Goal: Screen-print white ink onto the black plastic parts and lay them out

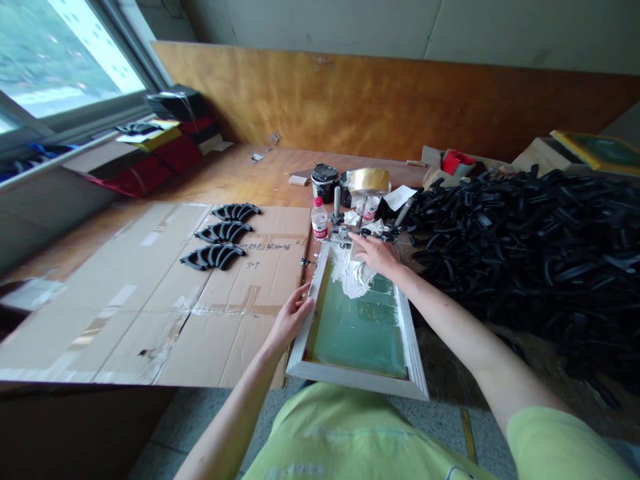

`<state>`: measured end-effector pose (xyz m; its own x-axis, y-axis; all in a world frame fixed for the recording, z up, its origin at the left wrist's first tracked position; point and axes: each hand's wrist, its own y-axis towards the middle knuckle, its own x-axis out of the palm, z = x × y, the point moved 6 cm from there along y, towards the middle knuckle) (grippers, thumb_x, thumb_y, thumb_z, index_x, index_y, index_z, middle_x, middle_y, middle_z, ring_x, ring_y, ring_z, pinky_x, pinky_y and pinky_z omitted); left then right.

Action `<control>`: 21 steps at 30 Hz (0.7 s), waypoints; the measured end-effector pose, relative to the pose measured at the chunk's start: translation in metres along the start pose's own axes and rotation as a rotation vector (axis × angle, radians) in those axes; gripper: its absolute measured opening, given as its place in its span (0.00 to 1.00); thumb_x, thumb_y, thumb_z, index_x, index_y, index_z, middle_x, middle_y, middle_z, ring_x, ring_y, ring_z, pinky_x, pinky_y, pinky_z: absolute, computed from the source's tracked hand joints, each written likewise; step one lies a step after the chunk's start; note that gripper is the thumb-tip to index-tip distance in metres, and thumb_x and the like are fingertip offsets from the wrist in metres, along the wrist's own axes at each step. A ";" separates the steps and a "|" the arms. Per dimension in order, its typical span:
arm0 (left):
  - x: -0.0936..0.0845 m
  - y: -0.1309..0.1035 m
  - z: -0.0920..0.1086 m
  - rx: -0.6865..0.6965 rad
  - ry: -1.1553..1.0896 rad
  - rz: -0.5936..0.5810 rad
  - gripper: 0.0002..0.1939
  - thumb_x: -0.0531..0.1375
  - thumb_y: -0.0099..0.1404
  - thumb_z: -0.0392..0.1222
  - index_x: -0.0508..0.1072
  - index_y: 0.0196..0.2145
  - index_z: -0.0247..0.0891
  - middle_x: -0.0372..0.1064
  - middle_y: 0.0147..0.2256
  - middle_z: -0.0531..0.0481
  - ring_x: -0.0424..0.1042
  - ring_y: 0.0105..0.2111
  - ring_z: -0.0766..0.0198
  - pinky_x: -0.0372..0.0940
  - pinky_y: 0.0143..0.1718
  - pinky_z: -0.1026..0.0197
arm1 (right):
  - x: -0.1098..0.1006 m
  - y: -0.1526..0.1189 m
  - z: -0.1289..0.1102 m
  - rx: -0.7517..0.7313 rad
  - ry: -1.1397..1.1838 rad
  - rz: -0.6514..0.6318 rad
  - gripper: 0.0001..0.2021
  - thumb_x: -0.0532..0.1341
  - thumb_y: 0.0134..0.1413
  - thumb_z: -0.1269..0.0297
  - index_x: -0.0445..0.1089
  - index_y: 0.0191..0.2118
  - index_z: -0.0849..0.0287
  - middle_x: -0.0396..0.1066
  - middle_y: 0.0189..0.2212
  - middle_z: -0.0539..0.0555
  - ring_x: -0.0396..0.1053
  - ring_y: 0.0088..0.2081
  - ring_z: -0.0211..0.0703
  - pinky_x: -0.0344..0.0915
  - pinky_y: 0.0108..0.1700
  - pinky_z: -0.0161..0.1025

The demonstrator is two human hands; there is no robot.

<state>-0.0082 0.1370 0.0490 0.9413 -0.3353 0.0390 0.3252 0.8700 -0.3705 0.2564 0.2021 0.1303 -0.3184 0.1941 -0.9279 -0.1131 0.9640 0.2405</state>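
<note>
Clock read off the frame (pixel 357 379), 12 away from the person. Frame sat dead ahead at the bench edge, long side running away from the body, green mesh (pixel 345 333) inside. Left hand (pixel 293 315) was at 9, forearm coming up from 7; thumb and fingers apart, tips on the left rail; couldn't tell if it was clamped or just resting. Right hand (pixel 376 255) was at 12, arm reaching in from 4, wrist low, index finger stretched forward; fingers closed on a pale scraper (pixel 357 249), thumb hidden. White ink (pixel 355 279) lay smeared on the far end of the mesh, right by the scraper. Labels: bottle (pixel 319 223) at 11, red cap, red label with white print, too small to read. Cardboard (pixel 270 283) at 10 had dark handwriting, illegible from here, with three black parts (pixel 223 231) in a row near it. Shirt (pixel 340 427) at 6 carried faint lettering, unreadable. Tub (pixel 325 183) beyond the bottle, tape roll (pixel 369 181) at 12, black pile (pixel 505 240) at 2.
</note>
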 end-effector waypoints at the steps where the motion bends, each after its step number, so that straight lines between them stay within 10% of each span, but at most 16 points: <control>1: -0.001 -0.003 0.013 0.017 0.005 0.004 0.35 0.59 0.58 0.61 0.65 0.58 0.40 0.72 0.29 0.53 0.67 0.23 0.67 0.60 0.23 0.66 | -0.009 0.006 0.012 0.045 -0.005 0.043 0.28 0.64 0.53 0.62 0.62 0.60 0.47 0.73 0.41 0.53 0.70 0.39 0.46 0.63 0.41 0.39; 5: 0.004 -0.002 0.069 0.141 -0.058 0.053 0.29 0.51 0.62 0.65 0.74 0.46 0.39 0.73 0.33 0.50 0.69 0.26 0.66 0.63 0.27 0.65 | -0.039 -0.013 0.087 0.297 0.108 0.296 0.18 0.57 0.57 0.63 0.68 0.54 0.55 0.74 0.37 0.54 0.70 0.37 0.46 0.64 0.42 0.41; 8: 0.014 0.012 0.111 0.353 -0.222 0.065 0.26 0.56 0.60 0.62 0.73 0.46 0.39 0.74 0.39 0.48 0.73 0.36 0.61 0.67 0.37 0.61 | -0.025 -0.058 0.130 0.547 0.169 0.330 0.13 0.55 0.57 0.64 0.71 0.45 0.59 0.74 0.32 0.56 0.70 0.34 0.48 0.65 0.40 0.43; 12: 0.024 0.031 0.129 0.413 -0.307 0.082 0.24 0.59 0.58 0.55 0.70 0.49 0.40 0.73 0.39 0.49 0.73 0.39 0.61 0.69 0.39 0.59 | 0.035 -0.097 0.105 0.417 0.181 0.142 0.14 0.59 0.54 0.59 0.70 0.45 0.57 0.73 0.35 0.56 0.69 0.38 0.49 0.65 0.44 0.45; 16: 0.036 0.027 0.084 0.250 -0.323 0.133 0.26 0.57 0.60 0.61 0.68 0.48 0.40 0.73 0.38 0.47 0.73 0.35 0.63 0.69 0.33 0.63 | 0.072 -0.109 0.043 0.193 0.157 -0.047 0.13 0.63 0.52 0.63 0.70 0.45 0.55 0.71 0.40 0.55 0.67 0.45 0.48 0.62 0.49 0.46; 21: 0.091 -0.011 -0.016 -0.259 -0.235 -0.168 0.32 0.57 0.58 0.65 0.66 0.49 0.38 0.74 0.41 0.40 0.75 0.36 0.57 0.70 0.31 0.58 | 0.057 -0.127 -0.039 0.111 0.115 0.042 0.07 0.58 0.60 0.65 0.71 0.42 0.56 0.69 0.38 0.57 0.64 0.45 0.48 0.62 0.49 0.43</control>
<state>0.0718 0.0910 0.0421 0.8815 -0.3476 0.3195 0.4717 0.6794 -0.5621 0.2157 0.0837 0.0583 -0.4269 0.2184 -0.8775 0.0049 0.9710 0.2392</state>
